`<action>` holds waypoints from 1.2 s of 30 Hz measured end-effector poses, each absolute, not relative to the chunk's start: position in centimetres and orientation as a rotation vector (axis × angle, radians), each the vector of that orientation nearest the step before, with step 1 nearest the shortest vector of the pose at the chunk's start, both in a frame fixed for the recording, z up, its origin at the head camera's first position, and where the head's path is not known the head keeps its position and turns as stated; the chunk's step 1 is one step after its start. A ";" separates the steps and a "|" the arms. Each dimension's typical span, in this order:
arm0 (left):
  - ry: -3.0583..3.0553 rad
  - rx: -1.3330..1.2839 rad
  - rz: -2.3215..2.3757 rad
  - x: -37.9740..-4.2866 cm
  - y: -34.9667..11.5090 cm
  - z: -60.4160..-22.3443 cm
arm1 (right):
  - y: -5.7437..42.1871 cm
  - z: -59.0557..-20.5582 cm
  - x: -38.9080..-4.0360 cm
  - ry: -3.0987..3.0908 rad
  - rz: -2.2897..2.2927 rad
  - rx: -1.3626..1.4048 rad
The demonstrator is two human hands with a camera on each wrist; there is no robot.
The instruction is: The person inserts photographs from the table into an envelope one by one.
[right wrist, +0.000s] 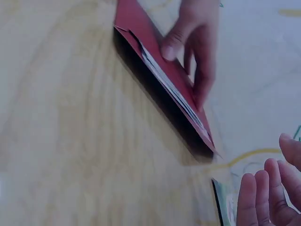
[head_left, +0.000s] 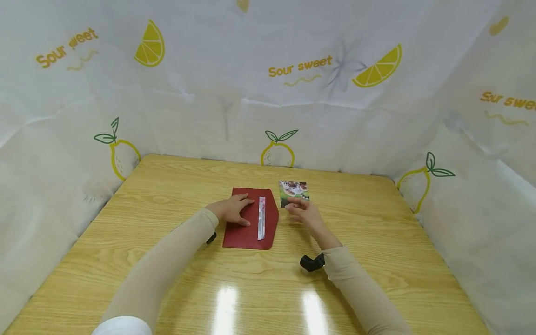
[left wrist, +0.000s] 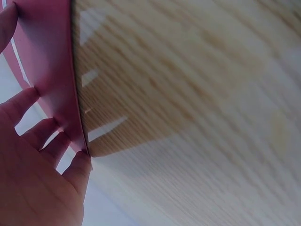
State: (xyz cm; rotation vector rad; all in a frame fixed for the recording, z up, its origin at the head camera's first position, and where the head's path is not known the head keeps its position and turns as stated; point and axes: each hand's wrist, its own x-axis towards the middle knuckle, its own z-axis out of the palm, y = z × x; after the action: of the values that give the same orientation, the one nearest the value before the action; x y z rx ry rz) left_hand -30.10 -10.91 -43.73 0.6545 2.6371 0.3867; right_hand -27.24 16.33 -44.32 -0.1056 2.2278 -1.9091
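A red envelope (head_left: 239, 238) lies on the wooden table with its pointed flap spread out to the right. Several pale cards (head_left: 261, 218) show at its mouth, tucked inside. My left hand (head_left: 231, 209) rests on the envelope, fingers spread; in the left wrist view its fingertips touch the red paper (left wrist: 51, 56). Right of the flap lies a picture card (head_left: 294, 187) printed with a tiger-like animal on green. Over that card's lower edge is my right hand (head_left: 309, 216). The right wrist view shows its fingers (right wrist: 262, 193) fairly straight, thumb apart, nothing between them.
The wooden table (head_left: 176, 288) reaches a white cloth backdrop (head_left: 209, 70) printed with lemons at the back and sides. Black wrist-worn devices (head_left: 311, 263) sit by both forearms. Bright light reflections (head_left: 226, 307) lie on the near part of the table.
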 end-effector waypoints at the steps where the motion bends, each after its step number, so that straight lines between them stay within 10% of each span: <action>1: 2.638 0.654 0.389 -30.1 -10.9 -43.7 | 16.9 -44.0 -27.4 2.239 -1.926 -0.091; 36: 2.643 0.646 0.373 -29.8 -10.7 -43.3 | 19.5 -44.6 -32.9 2.751 -1.241 0.381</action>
State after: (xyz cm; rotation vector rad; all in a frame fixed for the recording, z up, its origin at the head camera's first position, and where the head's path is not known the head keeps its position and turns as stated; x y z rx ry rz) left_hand -29.79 -10.72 -43.32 0.6462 2.6427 0.3731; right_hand -32.89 19.49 -44.64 0.3809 2.7509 -1.2413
